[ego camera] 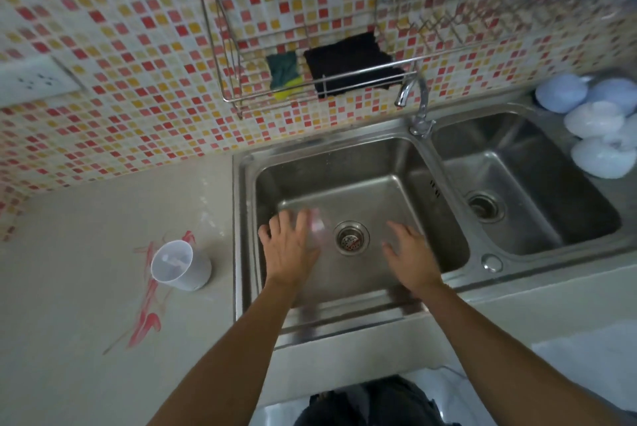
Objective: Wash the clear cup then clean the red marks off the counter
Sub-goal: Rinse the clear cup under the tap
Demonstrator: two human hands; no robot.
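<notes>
A faint, blurred clear cup (317, 231) with a pink tint sits in the left sink basin (344, 156), just left of the drain (351, 237). My left hand (289, 246) hovers over the basin with fingers spread, its fingertips right beside the cup; a grip on it does not show. My right hand (410, 255) is open over the basin, right of the drain, holding nothing. Red marks (148, 301) streak the beige counter (86, 253) left of the sink.
A white plastic cup (181, 265) stands on the red marks. A wire rack (238, 101) on the tiled wall holds a green-yellow sponge (284, 72) and a black cloth (351, 65). The faucet (413, 91) stands between the basins. Pale bowls (593, 122) lie upside down at far right.
</notes>
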